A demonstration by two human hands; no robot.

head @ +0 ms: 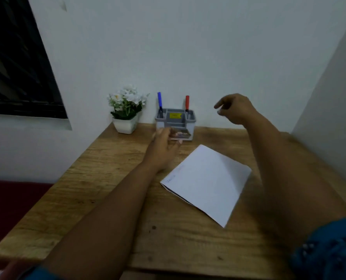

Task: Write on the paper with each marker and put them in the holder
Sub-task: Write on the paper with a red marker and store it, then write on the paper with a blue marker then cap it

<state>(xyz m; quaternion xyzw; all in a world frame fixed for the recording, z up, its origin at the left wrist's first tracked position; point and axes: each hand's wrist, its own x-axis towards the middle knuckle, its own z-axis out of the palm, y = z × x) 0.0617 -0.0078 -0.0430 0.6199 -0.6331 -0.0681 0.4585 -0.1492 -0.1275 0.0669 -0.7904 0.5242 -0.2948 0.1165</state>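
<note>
Holder [175, 122]: grey, several compartments, yellow label on the inner wall; at the far edge of the wooden table [107, 188], against the wall.
Blue marker [159, 102]: upright, holder's left rear compartment.
Red marker [187, 103]: upright, right rear compartment.
Paper [207, 181]: white, lying askew mid-table, faint writing near its left corner.
Left hand [164, 146]: at the holder's front, fingers loose; grip blurred, cannot tell.
Right hand [233, 108]: raised right of the holder, fingers loosely curled, holding nothing.
Potted white flowers [126, 110]: left of the holder.

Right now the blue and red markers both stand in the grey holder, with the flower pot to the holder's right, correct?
Not quite. The head view shows the flower pot to the left of the grey holder, not the right. The blue marker and red marker do stand in it.
</note>
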